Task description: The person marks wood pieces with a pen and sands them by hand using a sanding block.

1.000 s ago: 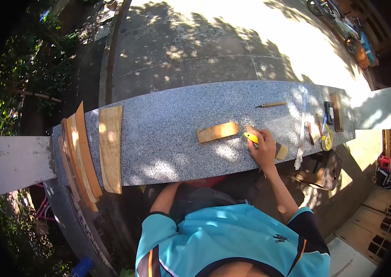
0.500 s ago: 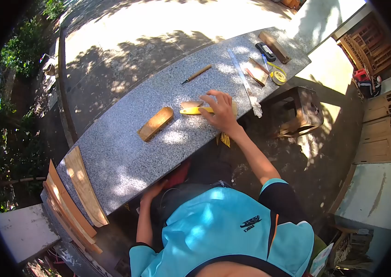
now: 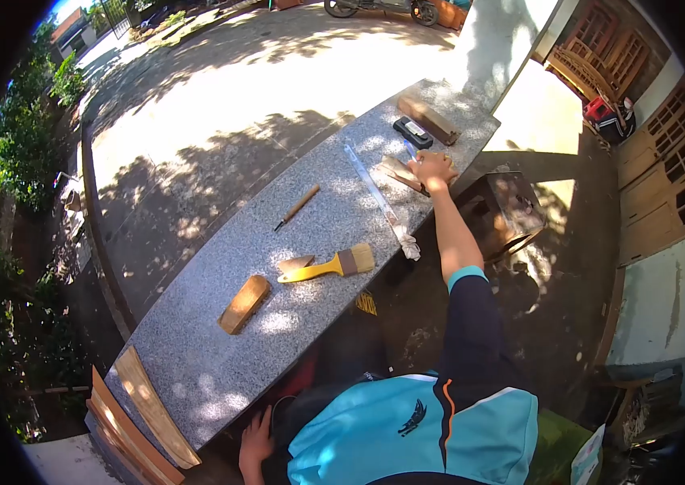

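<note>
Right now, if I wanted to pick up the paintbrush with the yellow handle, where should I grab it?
Probably the yellow handle, around its middle, coming down from above. The paintbrush lies flat on the speckled grey stone table, tan bristles to the right, so the narrow handle is free on both sides; a small wooden scrap sits by its left tip, so avoid that end.

Right hand (image 3: 433,170) covers whatever it touches at the far end of the bench (image 3: 213,356); fingers' grip unreadable. Left hand (image 3: 256,443) sits low by the bench edge, wrist hidden behind torso. Black object (image 3: 413,131) too small to identify. Wood strips (image 3: 120,432) cut by lens border. Motorbike (image 3: 375,6) cropped at top.
</note>
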`<control>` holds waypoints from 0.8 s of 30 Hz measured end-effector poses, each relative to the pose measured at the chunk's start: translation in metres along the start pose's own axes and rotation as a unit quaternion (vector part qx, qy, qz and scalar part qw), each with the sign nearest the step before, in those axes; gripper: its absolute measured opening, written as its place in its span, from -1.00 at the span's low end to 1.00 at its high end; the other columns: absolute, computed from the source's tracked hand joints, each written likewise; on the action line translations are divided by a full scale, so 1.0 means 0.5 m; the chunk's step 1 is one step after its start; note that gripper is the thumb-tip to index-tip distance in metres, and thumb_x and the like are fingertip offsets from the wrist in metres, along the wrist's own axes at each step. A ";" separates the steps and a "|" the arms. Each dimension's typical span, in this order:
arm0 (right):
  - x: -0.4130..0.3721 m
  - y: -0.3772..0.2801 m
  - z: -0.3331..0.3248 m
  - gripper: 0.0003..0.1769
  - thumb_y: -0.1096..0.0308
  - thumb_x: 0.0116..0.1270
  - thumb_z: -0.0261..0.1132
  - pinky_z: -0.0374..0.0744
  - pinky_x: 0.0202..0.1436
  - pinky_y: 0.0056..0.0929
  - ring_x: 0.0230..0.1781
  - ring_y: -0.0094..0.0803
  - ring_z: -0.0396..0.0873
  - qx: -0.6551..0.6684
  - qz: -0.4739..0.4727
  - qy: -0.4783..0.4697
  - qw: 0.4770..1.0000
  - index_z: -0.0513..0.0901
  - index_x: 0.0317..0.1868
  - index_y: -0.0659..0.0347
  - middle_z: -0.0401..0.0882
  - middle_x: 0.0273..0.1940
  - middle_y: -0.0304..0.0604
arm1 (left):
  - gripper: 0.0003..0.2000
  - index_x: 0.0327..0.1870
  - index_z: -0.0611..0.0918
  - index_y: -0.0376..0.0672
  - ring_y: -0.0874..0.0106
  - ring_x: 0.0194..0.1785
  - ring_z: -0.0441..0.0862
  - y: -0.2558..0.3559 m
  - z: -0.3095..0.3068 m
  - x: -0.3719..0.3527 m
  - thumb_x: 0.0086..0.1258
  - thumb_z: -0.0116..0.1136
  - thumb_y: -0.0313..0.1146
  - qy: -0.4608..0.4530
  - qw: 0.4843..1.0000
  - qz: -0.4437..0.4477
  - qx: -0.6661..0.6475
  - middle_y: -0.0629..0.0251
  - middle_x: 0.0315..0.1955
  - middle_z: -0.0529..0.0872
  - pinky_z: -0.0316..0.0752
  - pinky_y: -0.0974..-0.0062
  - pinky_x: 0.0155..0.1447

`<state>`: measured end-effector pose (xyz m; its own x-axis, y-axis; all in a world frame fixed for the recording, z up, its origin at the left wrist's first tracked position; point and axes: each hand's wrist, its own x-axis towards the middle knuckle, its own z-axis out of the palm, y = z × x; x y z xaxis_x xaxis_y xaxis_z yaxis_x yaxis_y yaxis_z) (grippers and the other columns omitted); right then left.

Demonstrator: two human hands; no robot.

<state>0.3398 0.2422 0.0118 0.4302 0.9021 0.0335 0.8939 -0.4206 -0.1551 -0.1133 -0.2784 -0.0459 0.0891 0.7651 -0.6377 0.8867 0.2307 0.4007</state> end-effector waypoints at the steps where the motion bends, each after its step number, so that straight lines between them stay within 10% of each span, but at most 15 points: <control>1: 0.024 0.000 0.026 -0.69 -0.05 0.14 0.18 0.23 0.13 0.15 0.21 -0.04 0.26 0.030 -0.035 0.014 0.999 0.57 -0.11 -0.25 0.37 0.07 -0.11 | -0.30 0.36 0.15 0.14 -0.02 0.21 0.32 0.021 -0.007 -0.003 0.11 0.07 -0.32 -0.003 0.999 -0.018 0.035 0.03 0.22 0.31 0.28 0.08 0.21; 6: 0.018 -0.006 0.028 -0.73 0.10 0.10 0.21 0.17 0.15 0.27 0.20 -0.08 0.27 -0.003 -0.098 0.030 0.995 0.59 -0.14 -0.19 0.37 0.06 -0.12 | -0.62 0.11 0.49 -0.12 0.11 -0.08 0.59 0.189 -0.233 -0.009 0.26 0.07 -0.26 -0.118 0.984 -0.081 -0.110 0.04 -0.20 0.65 0.47 0.30 -0.02; 8: 0.017 -0.002 0.026 -0.70 0.12 0.09 0.20 0.07 0.20 0.33 0.25 -0.15 0.21 0.011 -0.140 0.016 0.990 0.59 -0.12 -0.17 0.37 0.09 -0.17 | -0.64 0.07 0.52 -0.13 0.15 -0.10 0.59 0.201 -0.296 0.002 0.23 0.12 -0.31 0.025 0.988 0.146 -0.044 0.07 -0.21 0.64 0.47 0.30 -0.03; 12: 0.053 -0.006 0.062 -0.80 0.15 0.14 0.16 -0.03 0.16 0.42 0.28 -0.30 0.13 0.055 -0.239 0.109 0.963 0.64 -0.29 -0.03 0.39 0.05 -0.26 | -0.56 0.10 0.45 -0.15 0.09 0.03 0.43 0.280 -0.402 0.110 0.18 0.18 -0.29 0.248 0.952 0.168 0.070 0.08 -0.07 0.51 0.34 0.24 0.08; 15: 0.054 -0.038 0.026 -0.80 0.22 0.22 0.12 0.40 0.05 -0.16 -0.05 -0.08 0.47 0.175 -0.360 0.206 0.893 0.59 -0.31 0.15 0.50 -0.09 -0.05 | -0.44 0.15 0.40 -0.09 0.13 0.12 0.35 0.254 -0.385 0.248 0.11 0.25 -0.14 0.386 0.903 0.161 0.095 0.13 0.07 0.38 0.29 0.16 0.16; 20: 0.015 -0.100 -0.087 -0.81 0.32 0.31 0.05 0.42 -0.23 -0.13 -0.31 0.06 0.49 0.260 -0.268 0.129 0.919 0.48 -0.22 0.28 0.50 -0.41 0.12 | -0.44 0.05 0.49 -0.09 0.32 -0.18 0.49 0.202 -0.333 0.327 0.02 0.28 -0.03 0.486 0.832 0.213 0.164 0.30 -0.25 0.53 0.39 0.35 -0.12; 24: -0.074 -0.179 -0.159 -0.56 0.02 0.33 0.04 0.32 -0.41 -0.45 -0.56 -0.48 0.30 0.364 -0.452 0.099 0.808 0.55 -0.33 0.29 0.26 -0.60 -0.32 | -0.49 -0.03 0.54 -0.11 0.32 -0.20 0.50 0.178 -0.313 0.325 -0.04 0.30 -0.11 0.559 0.790 0.224 0.116 0.31 -0.27 0.54 0.41 0.35 -0.13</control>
<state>0.2537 0.2386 0.1028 -0.2802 0.7455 0.6048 0.5744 0.6350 -0.5166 -0.0908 -0.0395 -0.0108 0.0760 0.8216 0.5650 0.9507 -0.2305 0.2074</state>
